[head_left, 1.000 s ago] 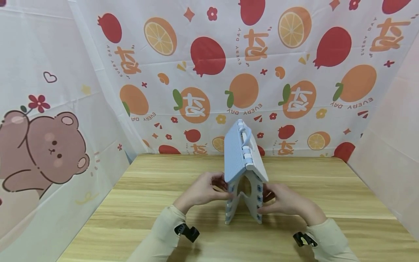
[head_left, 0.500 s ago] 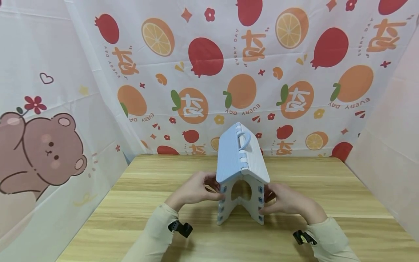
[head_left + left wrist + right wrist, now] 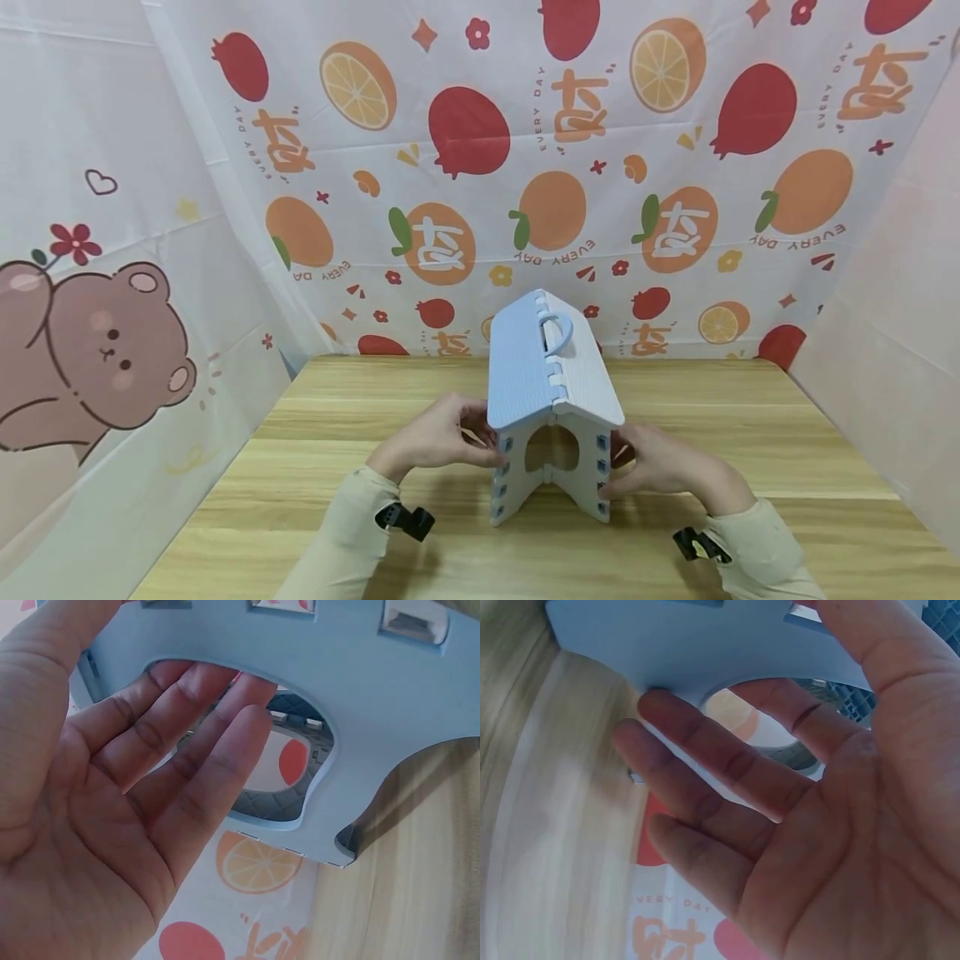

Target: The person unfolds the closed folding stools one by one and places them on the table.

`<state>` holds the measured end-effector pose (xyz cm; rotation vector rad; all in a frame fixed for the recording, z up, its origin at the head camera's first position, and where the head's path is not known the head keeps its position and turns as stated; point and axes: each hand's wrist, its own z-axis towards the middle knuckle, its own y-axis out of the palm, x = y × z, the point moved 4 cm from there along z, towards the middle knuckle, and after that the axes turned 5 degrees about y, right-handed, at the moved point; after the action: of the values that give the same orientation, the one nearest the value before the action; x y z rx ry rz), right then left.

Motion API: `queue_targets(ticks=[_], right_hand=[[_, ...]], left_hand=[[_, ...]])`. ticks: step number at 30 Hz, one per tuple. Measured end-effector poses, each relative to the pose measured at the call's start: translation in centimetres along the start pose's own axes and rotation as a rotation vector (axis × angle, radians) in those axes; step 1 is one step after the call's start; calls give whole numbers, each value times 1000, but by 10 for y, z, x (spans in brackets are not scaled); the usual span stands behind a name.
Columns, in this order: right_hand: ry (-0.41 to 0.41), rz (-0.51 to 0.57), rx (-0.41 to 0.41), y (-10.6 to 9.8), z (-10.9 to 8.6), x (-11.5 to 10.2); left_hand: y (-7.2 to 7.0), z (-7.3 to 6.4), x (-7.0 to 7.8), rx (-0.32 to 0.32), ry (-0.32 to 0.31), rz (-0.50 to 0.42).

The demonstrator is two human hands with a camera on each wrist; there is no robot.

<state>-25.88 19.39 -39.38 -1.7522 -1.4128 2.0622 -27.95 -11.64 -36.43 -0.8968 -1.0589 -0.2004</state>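
Observation:
A toy house [image 3: 521,358] with a light blue and white roof stands upright on the wooden table in the head view. A blue loop handle [image 3: 558,335] sits on its ridge, and its folding walls are spread apart at the front. My left hand [image 3: 442,437] grips the left wall, thumb at the front edge; in the left wrist view its fingers reach the rounded opening of the blue wall panel [image 3: 367,682]. My right hand [image 3: 667,462] holds the right wall likewise, thumb at the edge and fingers along the side panel [image 3: 675,645] in the right wrist view.
Wooden table [image 3: 360,392] surface extends around the house. A white fruit-print cloth [image 3: 480,67] hangs close behind the table's back edge. Cloth with a bear print [image 3: 120,350] hangs at the left, and pale cloth [image 3: 900,333] at the right.
The walls of the toy house have been spread wider and its roof has flattened out. My left hand has moved left with its wall, while the right hand has barely moved.

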Motion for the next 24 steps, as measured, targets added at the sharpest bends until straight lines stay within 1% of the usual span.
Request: queue_targets(ticks=[5, 10, 16, 24], right_hand=[[7, 26, -22, 3, -3, -1], [22, 8, 1, -3, -9, -3], [54, -5, -22, -4, -10, -8], [37, 8, -35, -1, -8, -10]], left_hand=[[1, -3, -1, -19, -20, -3], [2, 1, 0, -25, -1, 17], [1, 0, 3, -49, -7, -7], [1, -4, 5, -75, -7, -36]])
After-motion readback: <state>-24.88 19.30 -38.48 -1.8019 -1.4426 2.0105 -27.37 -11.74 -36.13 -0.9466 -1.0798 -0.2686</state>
